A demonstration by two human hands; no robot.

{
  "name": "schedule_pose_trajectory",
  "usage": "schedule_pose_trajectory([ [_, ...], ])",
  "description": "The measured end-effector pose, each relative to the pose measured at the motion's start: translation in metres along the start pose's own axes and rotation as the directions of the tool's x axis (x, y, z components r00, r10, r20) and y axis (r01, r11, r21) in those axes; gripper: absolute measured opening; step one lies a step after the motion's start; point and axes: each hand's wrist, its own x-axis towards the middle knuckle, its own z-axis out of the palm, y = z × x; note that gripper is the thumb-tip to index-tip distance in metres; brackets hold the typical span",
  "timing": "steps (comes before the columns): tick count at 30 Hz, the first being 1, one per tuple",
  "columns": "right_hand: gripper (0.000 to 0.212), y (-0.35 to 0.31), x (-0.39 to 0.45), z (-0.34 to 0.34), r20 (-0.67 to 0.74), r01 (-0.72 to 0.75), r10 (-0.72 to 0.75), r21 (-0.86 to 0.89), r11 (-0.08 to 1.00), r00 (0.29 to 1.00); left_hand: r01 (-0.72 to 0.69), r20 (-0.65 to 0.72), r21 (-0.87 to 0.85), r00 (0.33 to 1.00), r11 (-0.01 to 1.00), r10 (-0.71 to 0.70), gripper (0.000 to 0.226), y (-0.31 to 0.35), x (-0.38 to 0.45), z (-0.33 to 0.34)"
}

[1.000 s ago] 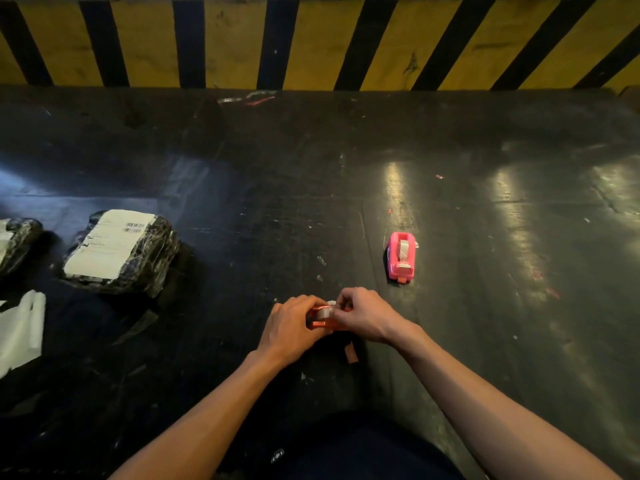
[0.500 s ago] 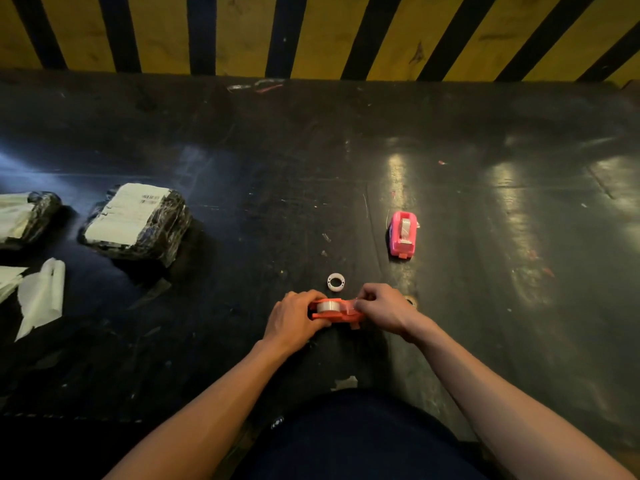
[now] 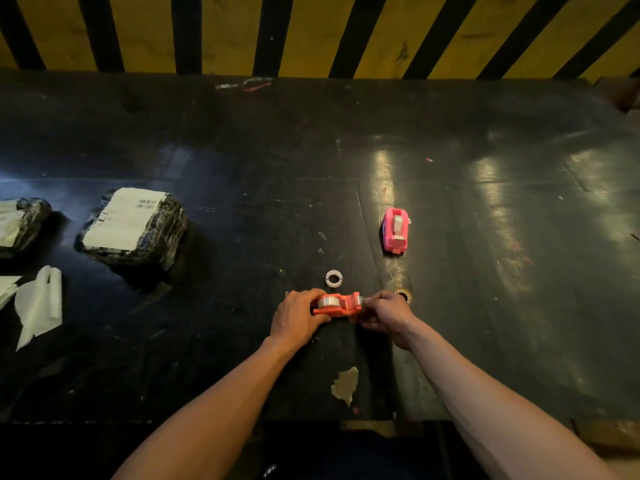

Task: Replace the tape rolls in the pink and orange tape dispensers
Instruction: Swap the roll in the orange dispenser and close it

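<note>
1. Fingers of the left hand point(image 3: 297, 314) curl round the rear end of the orange tape dispenser point(image 3: 341, 304), gripping it where a clear tape roll point(image 3: 328, 301) sits in its cradle.
2. Right hand point(image 3: 387, 314) is closed at the dispenser's front end, its fingertips pinched at the cutter; whether they pinch the tape end or the plastic itself I cannot tell.
3. Orange dispenser lies lengthwise between the two hands, low over the black table point(image 3: 242, 209), near the table's front edge.
4. Just beyond the dispenser, a small white empty core point(image 3: 333, 278) lies flat on the table, apart from both hands.
5. Behind the right hand, a brownish tape ring point(image 3: 403, 294) is partly hidden by the knuckles.
6. Farther back and to the right, the pink tape dispenser point(image 3: 396, 230) stands alone on the table with a roll seated in it, well apart from the hands.
7. A pale torn scrap point(image 3: 345, 384) is stuck to the table between the forearms.
8. Well to the left, a black-wrapped parcel point(image 3: 133, 228) with a white label rests on the table, a second parcel point(image 3: 20, 221) at the picture's edge, and crumpled white paper point(image 3: 40, 303) in front of them.
9. A yellow-and-black striped wall point(image 3: 311, 32) rises behind the table.
</note>
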Motion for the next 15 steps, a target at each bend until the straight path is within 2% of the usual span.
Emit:
schedule_pose_trajectory([
  [6,0.014,-0.001,-0.003,0.006,-0.057,-0.01,0.013,0.043,0.999,0.998,-0.049,-0.007,0.015,0.999,0.999,0.049,0.053,-0.004,0.006,-0.002],
  [15,0.009,0.007,-0.006,0.022,-0.103,-0.16,0.178,0.163,0.973,0.979,-0.053,-0.028,0.0,0.998,0.999,0.053,0.055,-0.007,0.007,0.002],
])
